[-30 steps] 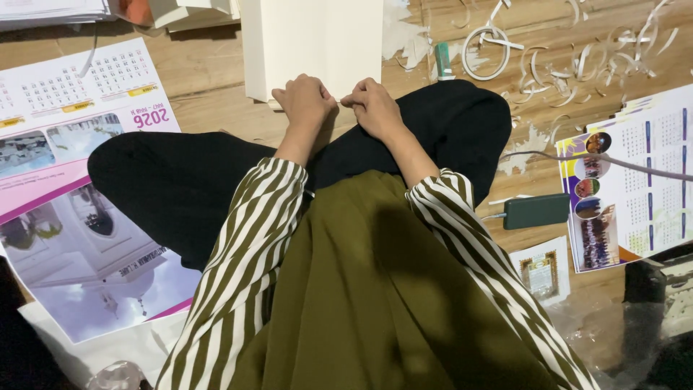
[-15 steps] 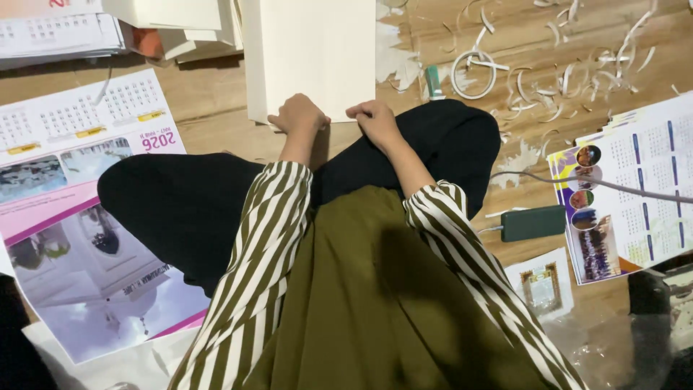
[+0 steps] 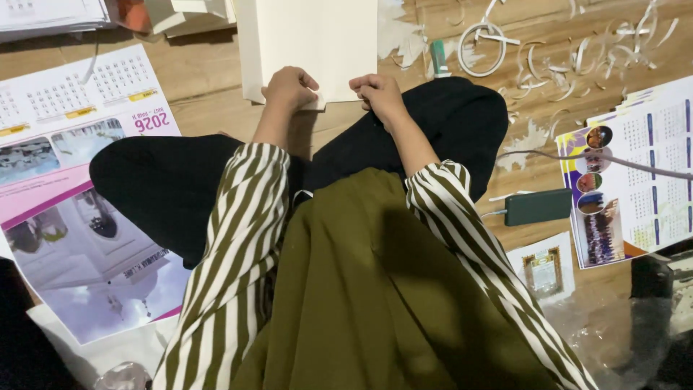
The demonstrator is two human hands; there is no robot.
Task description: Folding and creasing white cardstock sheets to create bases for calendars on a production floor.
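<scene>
Our hands pinch smooth cream card.
Left hand (image 3: 289,88) and right hand (image 3: 379,92) grip the stiff rectangular sheet (image 3: 317,40) over the wooden floor (image 3: 209,87).

The card (image 3: 317,36) is cream. The sleeves (image 3: 238,217) have olive and white stripes. The skirt (image 3: 375,303) is plain olive green. The trousers (image 3: 166,180) are black. The floor (image 3: 209,94) is brown wood. The calendar (image 3: 79,188) on the left is white, pink and pale blue. The calendar (image 3: 642,173) on the right is white with purple and orange. The scraps (image 3: 577,58) are white. The box (image 3: 538,207) is dark green.
</scene>
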